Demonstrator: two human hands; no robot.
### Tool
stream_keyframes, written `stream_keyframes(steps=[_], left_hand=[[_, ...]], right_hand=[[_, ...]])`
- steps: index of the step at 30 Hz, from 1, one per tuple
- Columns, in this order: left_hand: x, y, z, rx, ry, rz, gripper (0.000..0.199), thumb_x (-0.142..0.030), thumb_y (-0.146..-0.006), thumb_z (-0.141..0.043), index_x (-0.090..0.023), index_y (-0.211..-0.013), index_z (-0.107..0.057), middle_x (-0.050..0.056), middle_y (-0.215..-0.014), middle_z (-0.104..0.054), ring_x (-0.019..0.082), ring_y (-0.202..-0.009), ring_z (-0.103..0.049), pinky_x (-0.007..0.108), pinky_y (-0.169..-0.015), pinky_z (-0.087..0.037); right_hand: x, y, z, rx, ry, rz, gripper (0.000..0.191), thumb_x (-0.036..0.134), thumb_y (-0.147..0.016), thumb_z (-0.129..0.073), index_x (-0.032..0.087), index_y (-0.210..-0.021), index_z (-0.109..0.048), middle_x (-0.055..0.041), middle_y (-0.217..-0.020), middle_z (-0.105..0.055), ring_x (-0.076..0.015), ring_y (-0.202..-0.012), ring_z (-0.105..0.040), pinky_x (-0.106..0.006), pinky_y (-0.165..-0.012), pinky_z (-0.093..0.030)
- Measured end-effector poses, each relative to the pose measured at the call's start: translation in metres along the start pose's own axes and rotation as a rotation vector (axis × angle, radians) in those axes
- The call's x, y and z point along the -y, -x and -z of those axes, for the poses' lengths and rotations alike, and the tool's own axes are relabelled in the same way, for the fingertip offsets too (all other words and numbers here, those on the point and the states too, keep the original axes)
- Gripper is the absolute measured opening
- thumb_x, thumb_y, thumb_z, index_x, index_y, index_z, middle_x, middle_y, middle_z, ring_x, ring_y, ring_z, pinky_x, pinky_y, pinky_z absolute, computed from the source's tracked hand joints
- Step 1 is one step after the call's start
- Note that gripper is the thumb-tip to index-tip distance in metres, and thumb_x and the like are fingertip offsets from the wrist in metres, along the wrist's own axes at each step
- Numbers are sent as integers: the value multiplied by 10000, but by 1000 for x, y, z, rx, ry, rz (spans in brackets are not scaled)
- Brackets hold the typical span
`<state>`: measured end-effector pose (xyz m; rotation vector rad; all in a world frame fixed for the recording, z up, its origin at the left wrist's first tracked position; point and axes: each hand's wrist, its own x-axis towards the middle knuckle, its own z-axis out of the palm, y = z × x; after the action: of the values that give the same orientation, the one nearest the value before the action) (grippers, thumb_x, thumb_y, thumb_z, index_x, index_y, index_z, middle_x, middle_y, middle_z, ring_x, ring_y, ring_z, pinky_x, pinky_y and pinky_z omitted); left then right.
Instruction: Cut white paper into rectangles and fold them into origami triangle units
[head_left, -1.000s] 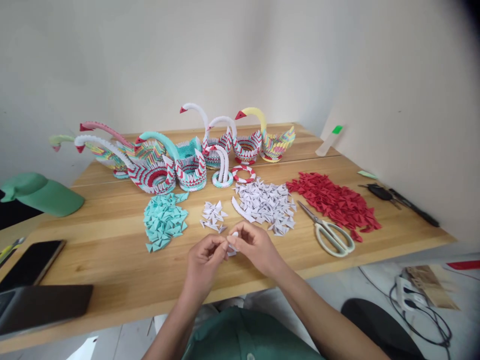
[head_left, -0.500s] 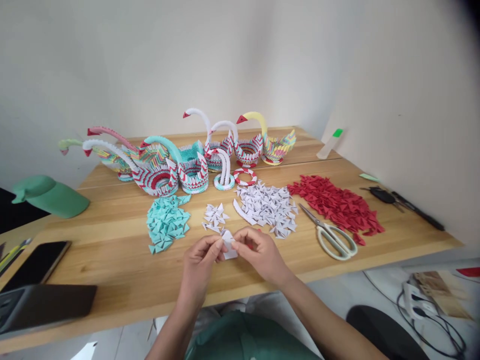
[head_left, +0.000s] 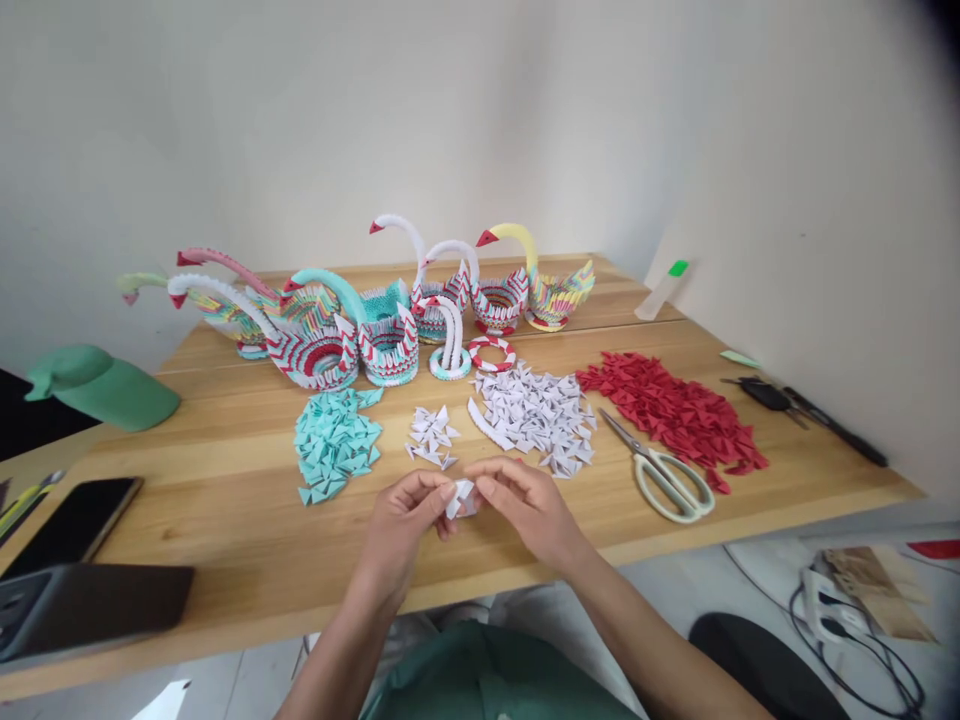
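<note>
A small folded piece of white paper (head_left: 462,497) is pinched between my two hands, just above the front of the wooden table (head_left: 247,540). My left hand (head_left: 411,508) grips its left side with thumb and forefinger. On the other side, my right hand (head_left: 521,503) has its thumb and fingers on the right edge. Beyond my fingers lies a small group of white folded triangles (head_left: 433,432). A larger white pile (head_left: 536,415) spreads behind my right hand, with a curved white strip (head_left: 489,425) at its left edge.
Left are teal triangles (head_left: 337,440), a phone (head_left: 75,525), a dark box (head_left: 97,610) and a green bottle (head_left: 105,385). Right are red triangles (head_left: 675,410), scissors (head_left: 667,475) and keys (head_left: 765,391). Several paper swans (head_left: 315,350) and a red-white ring (head_left: 492,354) stand behind.
The white paper has gone from a taller upright strip to a smaller, folded, tilted shape between my fingers. Both hands have shifted slightly.
</note>
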<state>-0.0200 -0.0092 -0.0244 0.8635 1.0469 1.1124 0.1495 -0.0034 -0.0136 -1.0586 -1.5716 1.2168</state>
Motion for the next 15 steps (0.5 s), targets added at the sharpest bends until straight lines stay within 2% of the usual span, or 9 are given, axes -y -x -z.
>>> stream_keyframes(steps=[2,4,6,10,15], left_hand=[[-1,1,-2,-18,-42,-26,282,-397,-680,-775,-143,-665,-653,-9,-518,-616,95,-460,-521,204,-474,-409],[0,2,-5,-42,-74,-50,271,-386,-674,-774,-146,-660,-650,-12,-521,-615,95,-464,-515,205,-475,-407],[1,3,-8,-51,-85,-62,255,-376,-676,-771,-147,-681,-657,-10,-548,-629,96,-477,-517,207,-481,-407],[3,4,-8,0,-39,-23,276,-399,-706,-753,-144,-674,-654,-5,-545,-620,95,-483,-503,211,-489,-401],[2,5,-4,34,42,17,279,-389,-723,-758,-145,-666,-635,-3,-546,-618,94,-495,-503,208,-499,-393]], right_hand=[[2,-1,-1,14,-19,-46,176,326,-877,-587,175,-867,-677,-25,-734,-693,-149,-677,-633,-249,-621,-493],[3,-2,-3,-30,25,-53,157,298,-842,-615,175,-748,-641,-11,-683,-663,-135,-629,-590,-241,-585,-460],[4,-2,-6,-63,41,-60,171,283,-837,-610,179,-702,-603,1,-646,-633,-129,-604,-564,-241,-569,-439],[3,-2,-6,-4,-99,-117,223,363,-860,-608,181,-732,-592,3,-640,-618,-129,-596,-562,-255,-583,-446],[-6,-1,-3,79,-385,-216,365,506,-871,-596,152,-795,-644,-8,-689,-607,-118,-616,-563,-242,-575,-463]])
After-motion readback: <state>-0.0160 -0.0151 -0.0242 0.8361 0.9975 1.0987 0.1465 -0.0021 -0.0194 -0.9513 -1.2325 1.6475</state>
